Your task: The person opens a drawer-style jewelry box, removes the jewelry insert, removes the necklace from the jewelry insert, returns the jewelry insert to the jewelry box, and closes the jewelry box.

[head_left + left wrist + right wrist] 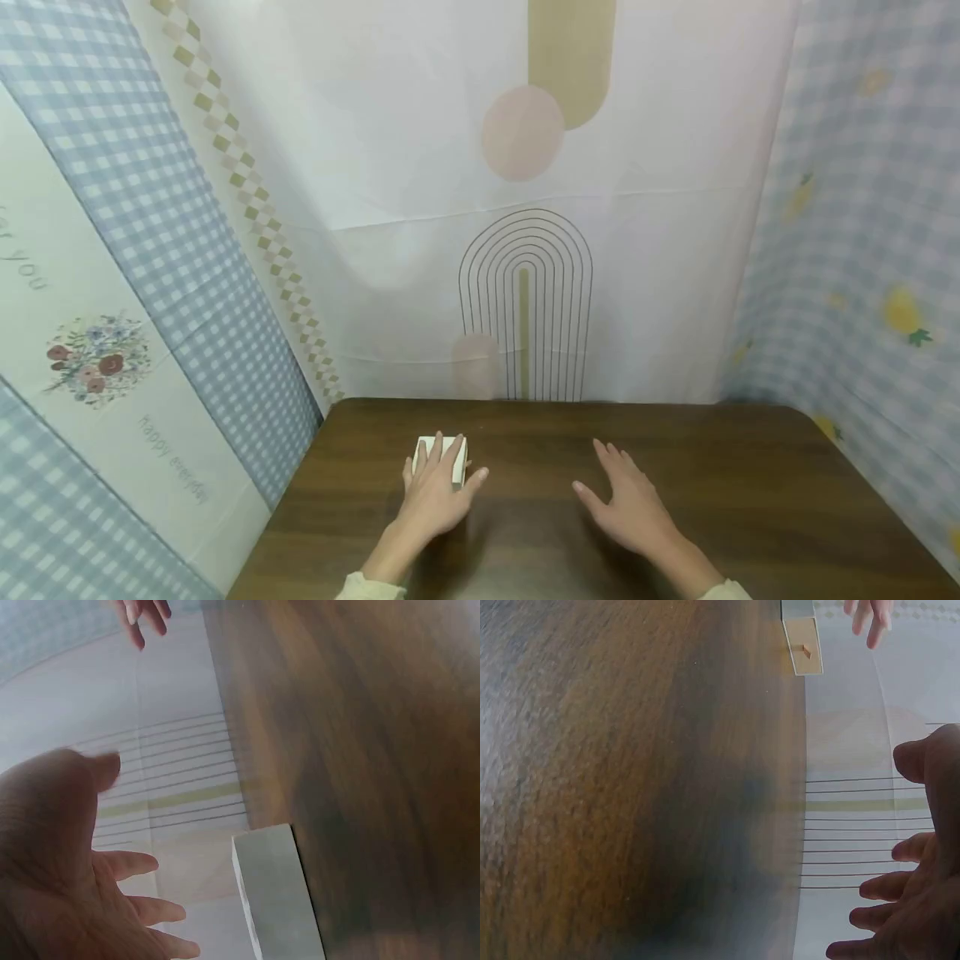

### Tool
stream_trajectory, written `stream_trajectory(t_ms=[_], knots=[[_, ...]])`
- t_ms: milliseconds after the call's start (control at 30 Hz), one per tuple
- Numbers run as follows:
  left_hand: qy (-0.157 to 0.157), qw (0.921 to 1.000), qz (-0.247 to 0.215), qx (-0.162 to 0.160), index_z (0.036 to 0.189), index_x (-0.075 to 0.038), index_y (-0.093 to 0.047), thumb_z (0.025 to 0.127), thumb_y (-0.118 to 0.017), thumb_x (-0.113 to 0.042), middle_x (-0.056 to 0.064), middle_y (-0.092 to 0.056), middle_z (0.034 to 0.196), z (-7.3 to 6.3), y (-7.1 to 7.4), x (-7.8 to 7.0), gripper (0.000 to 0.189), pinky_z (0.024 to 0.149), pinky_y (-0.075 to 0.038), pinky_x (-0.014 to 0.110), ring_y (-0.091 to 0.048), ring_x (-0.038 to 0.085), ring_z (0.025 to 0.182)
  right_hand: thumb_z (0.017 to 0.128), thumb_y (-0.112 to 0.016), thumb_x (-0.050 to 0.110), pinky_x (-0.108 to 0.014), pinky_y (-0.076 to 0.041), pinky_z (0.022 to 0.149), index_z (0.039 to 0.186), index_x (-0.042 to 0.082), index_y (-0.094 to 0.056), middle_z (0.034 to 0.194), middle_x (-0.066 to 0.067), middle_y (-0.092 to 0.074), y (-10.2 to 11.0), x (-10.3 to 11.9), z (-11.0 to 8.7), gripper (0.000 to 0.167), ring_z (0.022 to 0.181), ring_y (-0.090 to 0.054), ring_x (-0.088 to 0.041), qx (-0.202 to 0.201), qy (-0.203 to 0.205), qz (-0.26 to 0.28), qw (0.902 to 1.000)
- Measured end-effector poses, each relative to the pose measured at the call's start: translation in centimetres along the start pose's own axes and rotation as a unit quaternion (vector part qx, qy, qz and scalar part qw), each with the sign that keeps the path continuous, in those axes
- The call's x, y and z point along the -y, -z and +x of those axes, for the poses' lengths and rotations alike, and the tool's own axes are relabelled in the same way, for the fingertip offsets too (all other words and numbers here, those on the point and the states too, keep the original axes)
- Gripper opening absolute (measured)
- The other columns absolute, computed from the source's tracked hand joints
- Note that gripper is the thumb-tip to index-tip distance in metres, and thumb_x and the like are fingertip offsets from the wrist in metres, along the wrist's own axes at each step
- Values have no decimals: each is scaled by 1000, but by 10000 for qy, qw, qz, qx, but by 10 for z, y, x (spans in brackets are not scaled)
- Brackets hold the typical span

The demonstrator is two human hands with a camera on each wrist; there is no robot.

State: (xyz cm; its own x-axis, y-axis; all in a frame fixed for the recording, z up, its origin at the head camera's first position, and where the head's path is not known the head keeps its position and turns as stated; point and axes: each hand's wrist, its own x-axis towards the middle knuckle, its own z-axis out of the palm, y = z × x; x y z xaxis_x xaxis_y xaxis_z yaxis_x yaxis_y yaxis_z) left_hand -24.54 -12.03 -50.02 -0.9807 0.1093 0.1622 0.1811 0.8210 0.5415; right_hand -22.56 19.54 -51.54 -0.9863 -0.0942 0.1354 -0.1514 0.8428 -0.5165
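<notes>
A small white box (459,469) sits on the dark wooden table toward its back left. In the right wrist view one end of this box (802,646) is tan, framed in white, with a small wooden knob like a drawer pull. My left hand (437,498) hovers over the box with fingers spread, overlapping it in the head view. From the left wrist, a gap shows between those fingers and the box (277,892). Over the table to the right, my right hand (633,507) is held with fingers extended and thumb apart, holding nothing.
The brown table (525,467) ends at a white patterned cloth (390,317) hung behind it. Blue checked cloth hangs on the left (195,208) and a pale blue one with fruit prints on the right (847,250).
</notes>
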Motion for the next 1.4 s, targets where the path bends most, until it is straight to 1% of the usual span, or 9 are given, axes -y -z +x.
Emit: stream_trajectory(t_ms=[167, 333, 500, 633, 800, 1033, 1267, 1367, 1400], knots=[[56, 9999, -103, 54, 157, -12, -52, 109, -57, -28, 31, -38, 168, 19, -2, 15, 51, 120, -19, 83, -26, 62, 157, 104, -64, 49, -85, -31, 113, 164, 5, -39, 168, -30, -38, -3, 0, -2, 78, 155, -35, -58, -12, -55, -39, 10000], [340, 9993, 99, 80, 155, -11, -54, 111, -53, -26, 31, -38, 168, 38, -7, 34, 47, 120, -18, 84, -23, 63, 157, 104, -66, 45, -78, -36, 116, 160, 2, -45, 164, -31, -44, -4, -1, -2, 74, 149, -43, -57, -106, 27, 73, 9999], [516, 9985, -1, 174, 156, -9, -53, 112, -51, -24, 31, -34, 170, 50, -13, 47, 47, 119, -15, 86, -19, 65, 157, 104, -68, 43, -70, -40, 119, 156, 0, -50, 158, -29, -53, -2, 1, -4, 70, 146, -50, -52, -164, 133, 34, 9998], [449, 9986, 163, 235, 155, -11, -54, 111, -49, -21, 29, -35, 170, 51, -17, 53, 45, 117, -24, 82, -30, 62, 154, 103, -69, 41, -69, -42, 117, 154, 2, -52, 155, -27, -56, -2, 5, -6, 66, 144, -53, -50, -37, 104, 47, 9999], [334, 9987, 351, 140, 153, -12, -56, 111, -51, -20, 25, -43, 166, 45, -16, 58, 43, 110, -37, 74, -45, 58, 143, 102, -70, 43, -70, -45, 113, 153, 4, -54, 153, -26, -59, -6, 10, -7, 66, 142, -55, -50, 127, 38, 78, 9999], [302, 9991, 199, 236, 153, -12, -56, 112, -49, -21, 23, -43, 166, 39, -12, 61, 43, 111, -37, 74, -43, 55, 146, 102, -70, 45, -71, -47, 110, 150, 5, -57, 148, -24, -64, -11, 10, -9, 64, 138, -58, -50, 337, -50, -87, 9994], [270, 9995, 149, 77, 147, -11, -58, 111, -50, -21, 26, -46, 161, 39, -16, 65, 39, 109, -38, 75, -45, 57, 142, 101, -71, 45, -69, -48, 111, 141, 4, -65, 143, -23, -68, -12, 11, -9, 58, 135, -62, -48, 381, -107, 70, 9992], [243, 9996, 108, 46, 146, -11, -58, 111, -49, -22, 27, -47, 159, 38, -19, 64, 38, 108, -37, 75, -46, 58, 140, 100, -73, 44, -61, -56, 103, 134, 5, -70, 129, -16, -76, -13, 12, -8, 52, 119, -72, -37, 425, -131, 265, 9987], [207, 9997, 113, 33, 145, -11, -58, 111, -49, -22, 27, -48, 159, 38, -20, 63, 38, 107, -38, 75, -47, 58, 139, 99, -74, 44, -57, -59, 97, 131, 6, -71, 122, -12, -78, -13, 13, -7, 50, 111, -74, -31, 436, -143, 317, 9984]])
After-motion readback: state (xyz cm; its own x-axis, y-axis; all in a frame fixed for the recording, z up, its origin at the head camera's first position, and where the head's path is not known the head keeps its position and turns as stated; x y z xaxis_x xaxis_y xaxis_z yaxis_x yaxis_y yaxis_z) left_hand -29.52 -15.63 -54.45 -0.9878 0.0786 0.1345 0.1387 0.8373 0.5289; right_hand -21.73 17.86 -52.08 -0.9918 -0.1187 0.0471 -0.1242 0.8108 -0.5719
